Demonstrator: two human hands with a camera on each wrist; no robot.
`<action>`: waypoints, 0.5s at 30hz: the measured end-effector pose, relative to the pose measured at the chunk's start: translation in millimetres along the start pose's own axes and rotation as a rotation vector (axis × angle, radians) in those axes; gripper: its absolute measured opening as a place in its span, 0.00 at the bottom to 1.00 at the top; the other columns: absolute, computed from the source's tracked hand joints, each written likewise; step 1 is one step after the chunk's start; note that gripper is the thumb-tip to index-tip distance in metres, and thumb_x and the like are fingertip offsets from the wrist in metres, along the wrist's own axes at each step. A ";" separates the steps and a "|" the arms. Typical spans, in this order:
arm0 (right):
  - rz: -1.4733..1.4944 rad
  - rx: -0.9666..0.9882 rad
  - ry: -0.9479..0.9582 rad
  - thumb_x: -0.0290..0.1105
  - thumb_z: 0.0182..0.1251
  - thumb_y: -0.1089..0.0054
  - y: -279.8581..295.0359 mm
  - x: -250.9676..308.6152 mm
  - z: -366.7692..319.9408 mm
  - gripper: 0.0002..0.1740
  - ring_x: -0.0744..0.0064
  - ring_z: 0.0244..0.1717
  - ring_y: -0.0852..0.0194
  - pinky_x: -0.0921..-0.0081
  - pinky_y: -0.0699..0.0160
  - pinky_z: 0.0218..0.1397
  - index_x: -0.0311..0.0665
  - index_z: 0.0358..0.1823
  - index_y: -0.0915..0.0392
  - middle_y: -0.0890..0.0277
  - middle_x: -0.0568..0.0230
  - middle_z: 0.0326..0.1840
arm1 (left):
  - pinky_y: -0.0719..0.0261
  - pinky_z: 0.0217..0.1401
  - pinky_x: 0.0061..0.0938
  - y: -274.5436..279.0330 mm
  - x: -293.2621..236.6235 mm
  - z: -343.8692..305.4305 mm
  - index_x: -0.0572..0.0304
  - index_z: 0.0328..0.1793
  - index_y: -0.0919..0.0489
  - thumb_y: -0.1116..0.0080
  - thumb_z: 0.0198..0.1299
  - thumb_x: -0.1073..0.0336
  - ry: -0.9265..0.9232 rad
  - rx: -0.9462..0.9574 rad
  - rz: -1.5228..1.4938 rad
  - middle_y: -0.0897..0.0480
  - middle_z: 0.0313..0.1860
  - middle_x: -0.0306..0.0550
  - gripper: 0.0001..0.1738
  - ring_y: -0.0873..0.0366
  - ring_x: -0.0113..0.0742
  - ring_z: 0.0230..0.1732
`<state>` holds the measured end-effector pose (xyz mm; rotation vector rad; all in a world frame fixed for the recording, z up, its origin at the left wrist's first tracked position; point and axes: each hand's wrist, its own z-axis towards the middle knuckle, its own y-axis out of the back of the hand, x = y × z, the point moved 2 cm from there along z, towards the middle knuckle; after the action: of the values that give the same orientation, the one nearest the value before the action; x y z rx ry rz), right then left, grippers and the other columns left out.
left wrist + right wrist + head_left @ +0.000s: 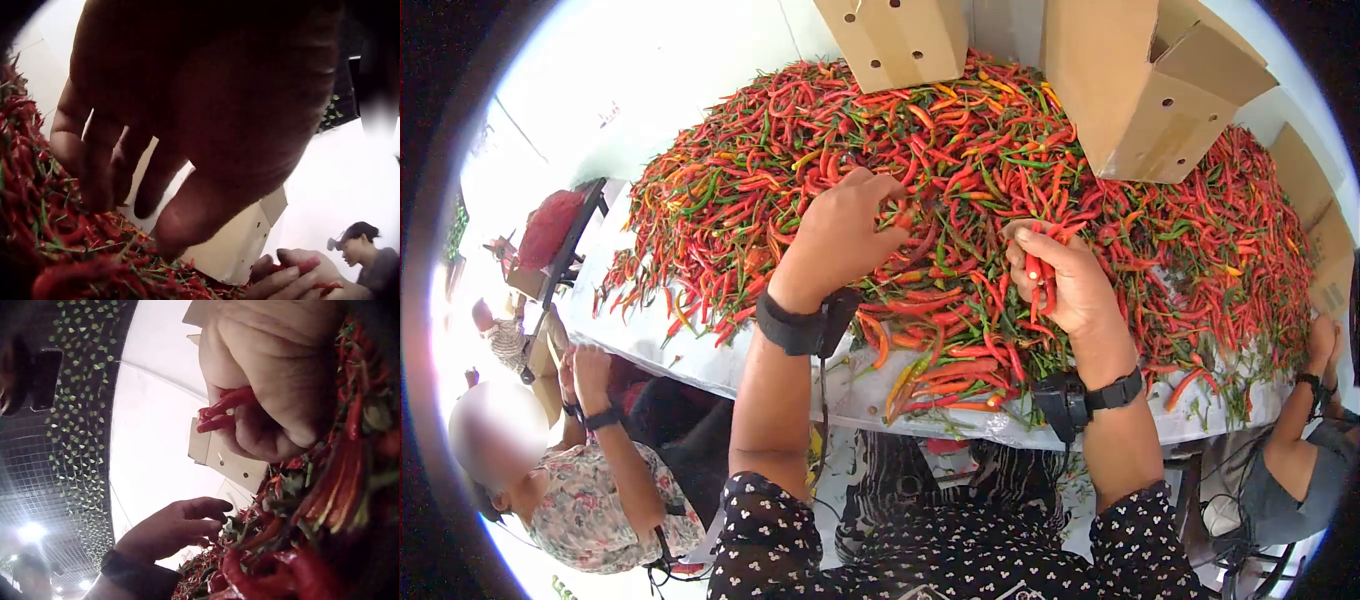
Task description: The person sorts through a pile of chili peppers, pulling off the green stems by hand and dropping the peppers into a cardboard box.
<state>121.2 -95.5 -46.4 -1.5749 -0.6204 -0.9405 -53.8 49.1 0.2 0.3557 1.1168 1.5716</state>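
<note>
Heaped red chili peppers [730, 185], mixed with green and orange ones, lie under both hands. My left hand [840, 235] hovers low over the middle of the heap, its fingers bent downward and apart. In the left wrist view, light shows between the fingers of that hand [206, 94], and its thumb and fingertips are close over the chilies. My right hand [1080, 285] grips a small bunch of red chilies [1040, 272] in its curled fingers. Cut stem ends of these chilies [228, 409] stick out of the fist in the right wrist view.
Two cardboard boxes with round holes, one at the back centre [895, 45] and one at the back right [1145, 105], stand at the heap. Loose chilies [960, 380] lie near the white table's front edge [850, 405]. Other people sit at left [600, 490] and right [1290, 470].
</note>
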 end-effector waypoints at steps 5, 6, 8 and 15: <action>0.053 0.015 -0.002 0.30 0.58 0.42 4.1 2.6 0.9 0.07 0.84 0.17 0.36 0.88 0.39 0.19 0.35 0.36 0.24 0.30 0.71 0.21 | 0.27 0.40 0.38 -0.1 -17.0 -27.5 0.62 0.38 0.23 0.37 0.41 0.63 -0.171 0.365 -0.016 0.23 0.35 0.52 0.17 0.24 0.50 0.39; 0.039 -0.008 0.003 0.31 0.59 0.44 5.8 1.9 1.8 0.08 0.84 0.17 0.36 0.88 0.39 0.18 0.36 0.37 0.25 0.30 0.71 0.22 | 0.27 0.41 0.38 -4.1 -19.7 -35.0 0.62 0.39 0.23 0.37 0.41 0.62 -0.237 0.418 0.006 0.23 0.35 0.52 0.18 0.24 0.50 0.39; 0.025 -0.026 0.006 0.33 0.60 0.45 5.9 1.9 1.1 0.08 0.84 0.17 0.36 0.88 0.39 0.16 0.37 0.38 0.26 0.30 0.71 0.23 | 0.27 0.43 0.40 -8.8 -23.4 -42.0 0.62 0.38 0.23 0.39 0.42 0.62 -0.207 0.452 -0.019 0.23 0.36 0.52 0.17 0.25 0.51 0.39; 0.051 -0.040 0.019 0.31 0.59 0.43 9.1 0.7 4.5 0.08 0.84 0.17 0.37 0.88 0.39 0.18 0.35 0.37 0.26 0.30 0.69 0.23 | 0.27 0.38 0.37 4.4 8.8 -35.3 0.66 0.38 0.24 0.43 0.49 0.65 0.040 0.289 0.049 0.22 0.32 0.56 0.12 0.23 0.52 0.35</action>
<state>130.0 -93.1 -51.0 -1.6086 -0.5489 -0.9340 -85.1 40.8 -17.0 0.5497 1.3799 1.4663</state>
